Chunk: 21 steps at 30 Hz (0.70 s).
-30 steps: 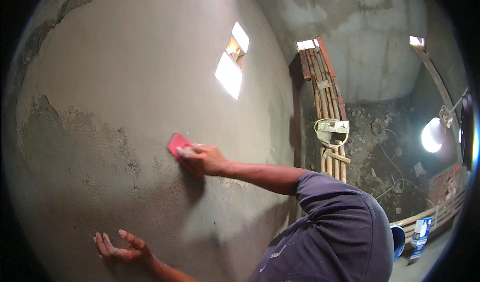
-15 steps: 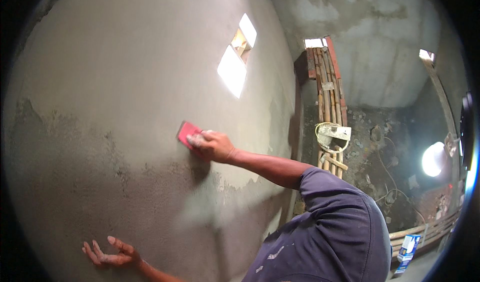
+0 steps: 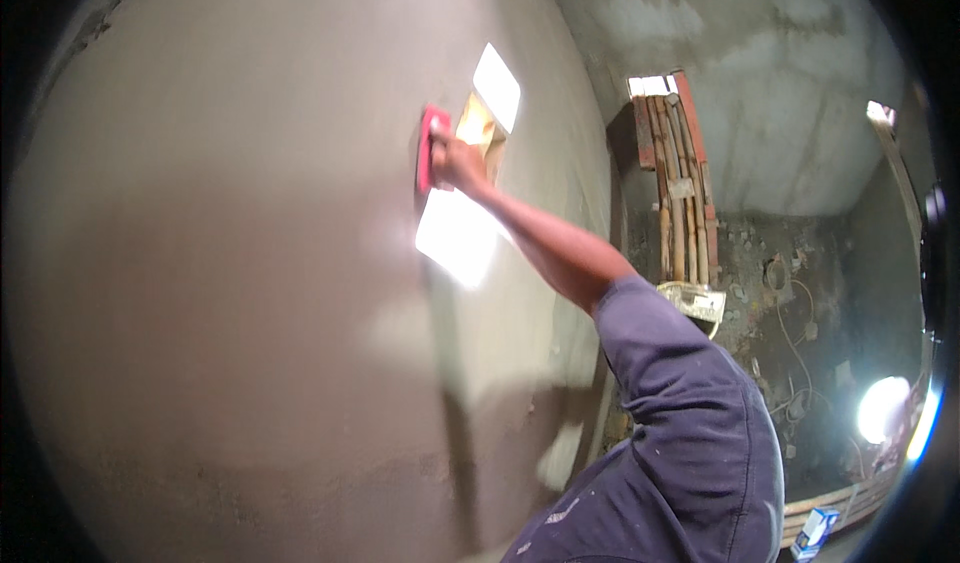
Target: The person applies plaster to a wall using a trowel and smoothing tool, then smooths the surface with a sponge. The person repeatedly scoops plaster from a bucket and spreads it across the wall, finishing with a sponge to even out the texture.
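Note:
My right hand (image 3: 458,161) is closed around the back of a red plaster float (image 3: 428,151), with the arm stretched up and away from me. The float's face is against the grey plastered wall (image 3: 230,263), beside a small opening (image 3: 496,88) that lets in bright light. Just below the hand, a second bright patch (image 3: 460,238) shows in the wall. Smooth plaster covers the upper wall, and a rougher, darker band (image 3: 300,493) runs low down. My left hand is out of view.
Bamboo poles (image 3: 680,213) lie together to the right, with a plaster-smeared bucket (image 3: 695,303) on them. More poles (image 3: 850,503) and a blue-and-white box (image 3: 816,528) are at the lower right. A bright lamp (image 3: 883,410) glows above them. Debris and a cable (image 3: 800,333) lie on the floor.
My right hand has moved the float up and to the right along the wall, up to the opening. My left hand has left the view. The view has shifted upward.

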Available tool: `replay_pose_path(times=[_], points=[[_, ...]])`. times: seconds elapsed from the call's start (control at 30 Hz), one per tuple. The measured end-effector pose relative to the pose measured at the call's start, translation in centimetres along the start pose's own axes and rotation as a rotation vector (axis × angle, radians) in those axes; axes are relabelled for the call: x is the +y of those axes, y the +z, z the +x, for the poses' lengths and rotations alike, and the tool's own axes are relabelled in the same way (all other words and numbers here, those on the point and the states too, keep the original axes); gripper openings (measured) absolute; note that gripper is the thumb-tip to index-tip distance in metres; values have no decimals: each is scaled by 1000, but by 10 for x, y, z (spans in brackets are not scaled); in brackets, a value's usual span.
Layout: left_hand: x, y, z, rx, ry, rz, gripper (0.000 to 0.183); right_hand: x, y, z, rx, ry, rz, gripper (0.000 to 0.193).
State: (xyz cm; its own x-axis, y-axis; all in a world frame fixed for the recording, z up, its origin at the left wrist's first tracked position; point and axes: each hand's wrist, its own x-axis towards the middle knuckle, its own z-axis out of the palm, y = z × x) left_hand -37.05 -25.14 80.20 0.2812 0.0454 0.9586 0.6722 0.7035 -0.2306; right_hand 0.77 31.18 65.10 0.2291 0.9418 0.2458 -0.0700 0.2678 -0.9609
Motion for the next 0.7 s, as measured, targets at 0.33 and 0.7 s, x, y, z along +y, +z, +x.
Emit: replay_pose_path(times=[0.33, 0.7], points=[[-13, 37, -18, 54, -205, 135, 55, 5, -73, 176, 156, 60, -2, 39], [-43, 50, -29, 54, -322, 91, 57, 37, -122, 302, 287, 7, -177, 35]])
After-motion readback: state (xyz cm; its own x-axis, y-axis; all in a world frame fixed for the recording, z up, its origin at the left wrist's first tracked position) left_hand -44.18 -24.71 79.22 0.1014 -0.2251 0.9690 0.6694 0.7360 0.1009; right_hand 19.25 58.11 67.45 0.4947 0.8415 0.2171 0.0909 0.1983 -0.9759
